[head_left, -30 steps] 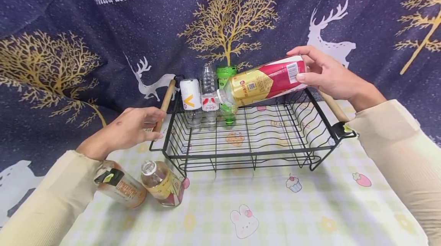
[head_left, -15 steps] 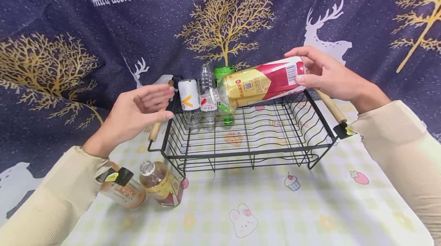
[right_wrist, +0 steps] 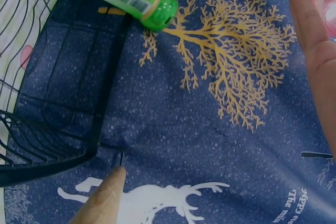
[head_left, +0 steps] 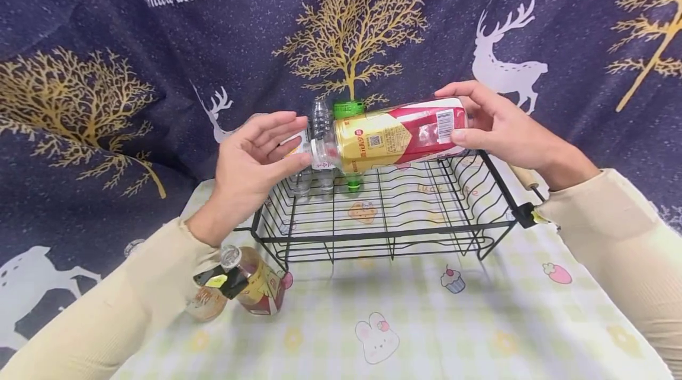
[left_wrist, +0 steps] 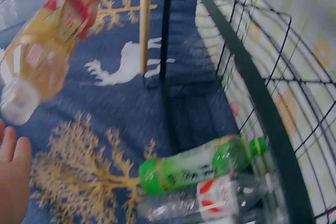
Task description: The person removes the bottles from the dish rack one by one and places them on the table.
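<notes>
My right hand grips the base end of a drink bottle with a gold and red label. The bottle lies nearly level above the black wire rack, its neck toward the left. My left hand is at the neck, fingers and thumb extended. In the left wrist view a small gap shows between the fingers and the whitish cap. Inside the rack's left side stand a green-ended bottle, neck down, a clear bottle and another, mostly hidden by my left hand.
An uncapped amber bottle stands on the checked tablecloth before the rack's front left corner. Beside it, another bottle is mostly hidden by my left sleeve. A wooden handle is on the rack's right end. A dark printed curtain hangs behind.
My left hand has moved up and right, from beside the rack's left handle to the bottle's neck. The bottle has shifted slightly left and tilted closer to level in my right hand.
</notes>
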`<act>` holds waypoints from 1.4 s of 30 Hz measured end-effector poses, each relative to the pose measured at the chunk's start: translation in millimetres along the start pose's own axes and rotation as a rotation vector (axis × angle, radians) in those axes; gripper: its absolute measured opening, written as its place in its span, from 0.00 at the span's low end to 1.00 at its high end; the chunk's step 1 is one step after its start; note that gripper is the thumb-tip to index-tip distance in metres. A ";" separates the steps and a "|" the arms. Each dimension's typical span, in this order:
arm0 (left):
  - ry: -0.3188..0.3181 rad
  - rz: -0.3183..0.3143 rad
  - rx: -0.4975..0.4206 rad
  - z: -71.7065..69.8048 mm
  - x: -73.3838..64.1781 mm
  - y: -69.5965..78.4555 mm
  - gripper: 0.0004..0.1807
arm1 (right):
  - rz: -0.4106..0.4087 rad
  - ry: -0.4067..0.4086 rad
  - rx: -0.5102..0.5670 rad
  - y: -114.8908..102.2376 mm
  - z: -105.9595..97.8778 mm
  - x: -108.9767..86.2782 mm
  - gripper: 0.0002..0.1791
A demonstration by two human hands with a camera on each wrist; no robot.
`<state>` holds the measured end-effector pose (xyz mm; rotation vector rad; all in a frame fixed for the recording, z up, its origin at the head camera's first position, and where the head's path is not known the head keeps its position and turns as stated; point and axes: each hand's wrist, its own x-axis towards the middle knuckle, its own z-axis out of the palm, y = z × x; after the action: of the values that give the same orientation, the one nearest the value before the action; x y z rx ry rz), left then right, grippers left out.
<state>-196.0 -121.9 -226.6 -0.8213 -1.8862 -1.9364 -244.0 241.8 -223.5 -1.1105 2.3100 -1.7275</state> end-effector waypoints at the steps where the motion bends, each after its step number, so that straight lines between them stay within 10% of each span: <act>1: 0.005 0.000 -0.009 3.3 0.0 -1.3 0.30 | -0.003 0.005 -0.005 -0.1 0.9 -0.5 0.31; 21: -0.073 0.100 0.011 20.5 -0.1 -14.4 0.33 | -0.064 0.049 0.100 1.5 23.3 -6.0 0.33; 42: -0.071 -0.008 0.023 26.1 -5.0 -9.6 0.29 | -0.054 0.038 0.082 4.1 26.6 -9.8 0.36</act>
<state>-193.1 -96.3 -238.2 -0.8886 -1.9513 -1.9098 -227.1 226.1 -240.5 -1.1458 2.2282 -1.8590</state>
